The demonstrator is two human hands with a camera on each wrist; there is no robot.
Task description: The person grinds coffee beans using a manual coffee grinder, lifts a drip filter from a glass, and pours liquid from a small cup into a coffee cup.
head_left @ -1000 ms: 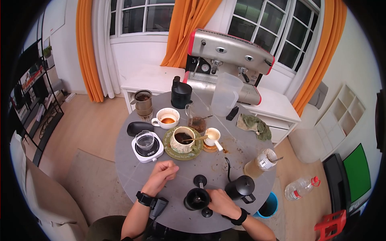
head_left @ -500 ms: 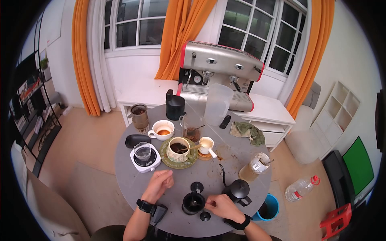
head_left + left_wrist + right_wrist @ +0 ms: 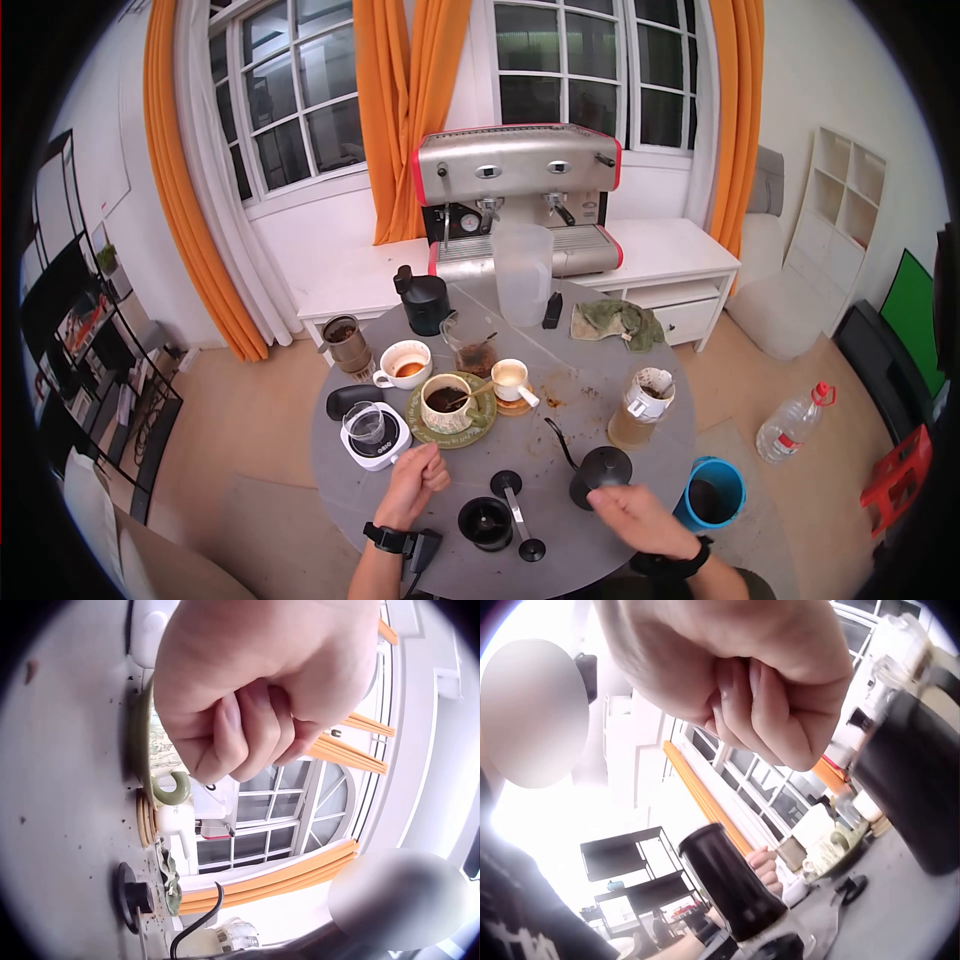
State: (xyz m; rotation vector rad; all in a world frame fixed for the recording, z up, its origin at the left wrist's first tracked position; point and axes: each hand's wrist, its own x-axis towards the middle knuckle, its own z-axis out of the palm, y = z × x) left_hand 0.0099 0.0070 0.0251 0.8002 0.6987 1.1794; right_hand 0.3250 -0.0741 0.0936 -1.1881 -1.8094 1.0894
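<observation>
My left hand hovers over the table's near side, fingers curled and holding nothing. Right of it stands a black cylindrical grinder body, open at the top. Its metal crank lies alongside on the right. My right hand is at the near right side of the black gooseneck kettle and covers the handle area. In the right wrist view those fingers curl into the palm with nothing seen in them, and the kettle stands at the right. Whether the hand touches the kettle is hidden.
Beyond my hands are a scale, a patterned coffee cup on a green saucer, a small white cup and a glass jug. A jar stands behind the kettle; a blue bin is on the floor.
My right hand has left the grinder body and moved right to the kettle. The crank, partly hidden before, shows in full. The head view has shifted; my left hand remains curled.
</observation>
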